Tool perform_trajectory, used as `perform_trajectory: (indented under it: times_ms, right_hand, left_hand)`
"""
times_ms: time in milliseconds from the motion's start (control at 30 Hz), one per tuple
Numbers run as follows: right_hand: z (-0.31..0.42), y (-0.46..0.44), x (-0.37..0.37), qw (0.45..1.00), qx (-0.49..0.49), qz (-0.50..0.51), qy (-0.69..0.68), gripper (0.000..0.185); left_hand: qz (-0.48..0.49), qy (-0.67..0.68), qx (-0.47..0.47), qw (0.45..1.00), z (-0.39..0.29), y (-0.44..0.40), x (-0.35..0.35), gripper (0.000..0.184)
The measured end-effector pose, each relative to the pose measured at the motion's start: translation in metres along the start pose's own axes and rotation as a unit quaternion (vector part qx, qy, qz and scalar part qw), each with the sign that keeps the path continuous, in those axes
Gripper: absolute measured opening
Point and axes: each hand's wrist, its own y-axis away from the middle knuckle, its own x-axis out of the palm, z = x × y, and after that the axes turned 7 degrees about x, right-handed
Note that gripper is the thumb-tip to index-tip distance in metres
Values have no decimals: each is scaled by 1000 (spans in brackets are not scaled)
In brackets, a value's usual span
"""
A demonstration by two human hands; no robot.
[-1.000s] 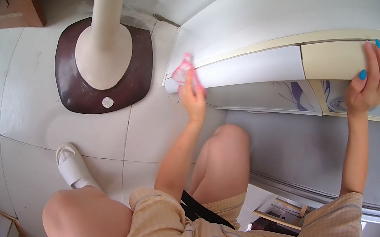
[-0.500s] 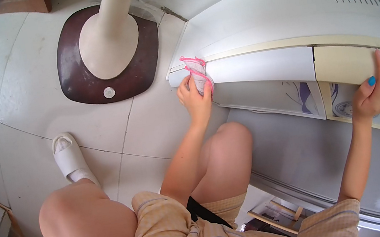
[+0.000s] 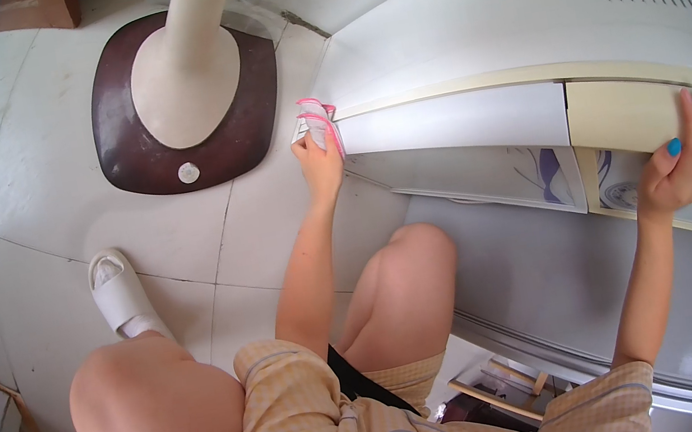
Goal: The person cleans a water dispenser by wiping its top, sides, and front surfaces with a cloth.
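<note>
A pink-edged, whitish cloth [image 3: 318, 122] is gripped in the fingers of my left hand [image 3: 321, 165], against the left end of a white panel [image 3: 450, 125] on a large white appliance [image 3: 514, 14]. On the right, my right hand [image 3: 686, 159] rests with spread fingers on the cream panel [image 3: 622, 113]; it holds nothing. Below the panels is a strip with purple patterns [image 3: 551, 174], and under that a grey surface [image 3: 539, 275].
At the upper left stands a dark brown base [image 3: 120, 153] with a pale column [image 3: 187, 87] on the tiled floor [image 3: 42, 313]. A brown wooden piece [image 3: 37, 11] is at the top left. Wooden bars [image 3: 496, 400] show low down by my knee.
My left hand has moved left along the panel to its end, with the cloth in its fingers. My right hand stays on the cream panel. The view has shifted slightly.
</note>
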Motion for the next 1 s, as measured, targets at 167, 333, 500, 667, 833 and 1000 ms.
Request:
perform_trajectory:
  times_ms: [167, 333, 500, 667, 833, 1000]
  right_hand:
    - [2, 1, 3, 1000, 12, -7, -10, 38]
    - [0, 4, 3, 1000, 10, -8, 1, 38]
    - [-1, 4, 8, 998, 33, -13, -61, 38]
    - [3, 8, 0, 997, 63, 19, -28, 39]
    - [6, 6, 4, 994, 74, -9, -85, 39]
    - [5, 9, 3, 995, 79, 6, -52, 39]
  left_hand:
    - [4, -33, 35, 999, -5, 20, -1, 46]
    - [-76, 10, 131, 988, -21, 36, 10, 48]
    - [-19, 27, 40, 999, -6, -4, -4, 40]
    - [-10, 35, -21, 999, -52, 13, -3, 37]
    - [-61, 93, 79, 991, -101, 37, -2, 32]
    - [-73, 68, -9, 995, -13, 5, 8, 35]
